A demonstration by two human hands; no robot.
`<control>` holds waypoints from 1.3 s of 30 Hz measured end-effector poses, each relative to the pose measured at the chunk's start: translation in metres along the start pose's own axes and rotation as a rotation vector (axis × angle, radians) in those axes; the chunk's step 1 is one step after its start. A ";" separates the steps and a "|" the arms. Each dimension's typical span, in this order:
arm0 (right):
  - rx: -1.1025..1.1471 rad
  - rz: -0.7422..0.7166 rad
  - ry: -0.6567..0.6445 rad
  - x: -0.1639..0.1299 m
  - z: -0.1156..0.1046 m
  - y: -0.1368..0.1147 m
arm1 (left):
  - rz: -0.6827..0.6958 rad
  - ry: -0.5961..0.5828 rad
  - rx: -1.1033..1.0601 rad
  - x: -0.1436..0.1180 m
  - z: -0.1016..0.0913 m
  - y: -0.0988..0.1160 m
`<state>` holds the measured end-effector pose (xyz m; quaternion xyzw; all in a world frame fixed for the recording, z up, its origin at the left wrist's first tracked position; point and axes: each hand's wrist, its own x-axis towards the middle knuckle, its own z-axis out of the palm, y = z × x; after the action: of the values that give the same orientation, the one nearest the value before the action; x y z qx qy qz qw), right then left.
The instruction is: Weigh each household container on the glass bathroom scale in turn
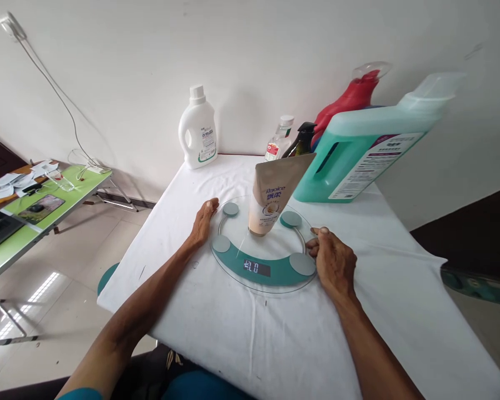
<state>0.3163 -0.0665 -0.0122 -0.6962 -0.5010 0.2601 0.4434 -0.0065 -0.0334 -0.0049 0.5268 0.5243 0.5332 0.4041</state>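
Glass scale (263, 272) flanked by left hand (203, 222) and right hand (333, 261), fingers loosely curled against its rim, gripping nothing, beige tube (270, 203) upright on top.

Both forearms stretched forward from the bottom of the frame; left hand (203, 220) flat at centre left, right hand (334, 261) loosely curled at centre right.

A plain home room: tiled floor (58, 261), folding table (45, 214), household detergent bottles (198, 130).
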 end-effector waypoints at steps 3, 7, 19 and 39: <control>-0.031 0.000 0.007 -0.002 -0.001 -0.003 | 0.008 -0.021 -0.025 -0.002 0.005 -0.008; -0.045 0.015 0.014 -0.004 -0.001 -0.005 | 0.012 -0.019 0.065 -0.005 0.007 -0.006; -0.045 -0.002 0.022 -0.005 -0.004 -0.005 | 0.001 -0.012 0.028 -0.004 0.005 -0.010; -0.031 0.022 0.013 -0.005 -0.004 -0.009 | 0.010 -0.001 -0.016 -0.004 0.006 -0.018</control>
<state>0.3140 -0.0718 -0.0030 -0.7102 -0.4943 0.2528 0.4329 -0.0028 -0.0342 -0.0240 0.5265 0.5170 0.5392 0.4059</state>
